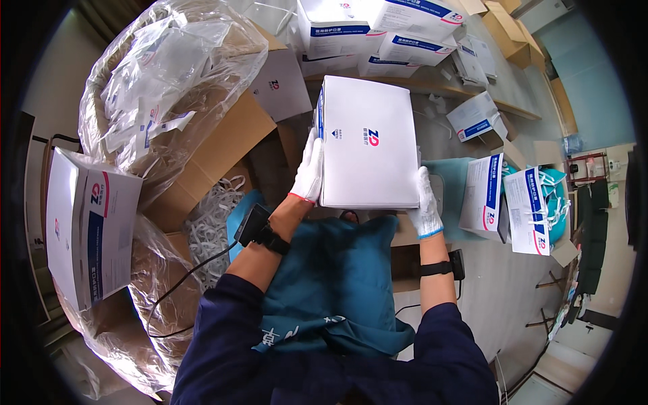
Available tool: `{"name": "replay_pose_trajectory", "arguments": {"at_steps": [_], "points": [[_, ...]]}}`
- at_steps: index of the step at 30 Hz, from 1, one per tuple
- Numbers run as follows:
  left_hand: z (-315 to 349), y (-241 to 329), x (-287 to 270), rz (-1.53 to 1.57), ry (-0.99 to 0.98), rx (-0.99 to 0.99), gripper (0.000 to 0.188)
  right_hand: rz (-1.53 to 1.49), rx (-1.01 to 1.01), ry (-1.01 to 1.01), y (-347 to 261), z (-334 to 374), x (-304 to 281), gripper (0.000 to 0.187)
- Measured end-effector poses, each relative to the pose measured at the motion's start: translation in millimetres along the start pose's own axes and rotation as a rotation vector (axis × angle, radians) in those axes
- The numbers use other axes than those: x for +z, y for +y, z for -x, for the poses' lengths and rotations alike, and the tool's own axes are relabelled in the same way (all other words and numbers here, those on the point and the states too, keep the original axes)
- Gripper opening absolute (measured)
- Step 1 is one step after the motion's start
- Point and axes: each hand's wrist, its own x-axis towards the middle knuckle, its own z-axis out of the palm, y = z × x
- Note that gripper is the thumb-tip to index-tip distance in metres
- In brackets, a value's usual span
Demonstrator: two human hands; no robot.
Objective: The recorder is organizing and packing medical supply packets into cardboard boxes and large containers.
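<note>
Between my gloved hands is a white carton (368, 145) with a blue side panel and a small red-and-blue emblem. My left hand (310, 169), in a white knitted glove with a red cuff edge, presses flat along the carton's left side. On the opposite side, my right hand (425, 202), whose glove has a blue cuff edge, grips near the lower right corner. The carton is held in front of me, above my teal apron (327, 270). Its underside is hidden.
Plastic-lined brown cartons (209, 162) stand at left, with a white box (94, 229) on them. White strap loops (212, 223) lie beside my left arm. Stacked white boxes (337, 40) are at the back. Opened boxes (530, 209) with teal contents sit at right.
</note>
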Motion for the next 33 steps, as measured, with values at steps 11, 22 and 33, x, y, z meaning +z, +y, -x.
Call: {"name": "replay_pose_trajectory", "arguments": {"at_steps": [11, 22, 33], "points": [[20.9, 10.1, 33.4, 0.236, -0.072, -0.252, 0.063, -0.194, 0.432, 0.071, -44.5, 0.8, -4.5, 0.053], [79.7, 40.8, 169.1, -0.365, -0.418, 0.320, 0.090, -0.091, 0.228, 0.284, -83.1, 74.4, -142.3, 0.061], [53.3, -24.8, 201.6, -0.396, -0.275, -0.054, 0.087, 0.314, 0.209, 0.121, -7.3, 22.2, -180.4, 0.070]]}}
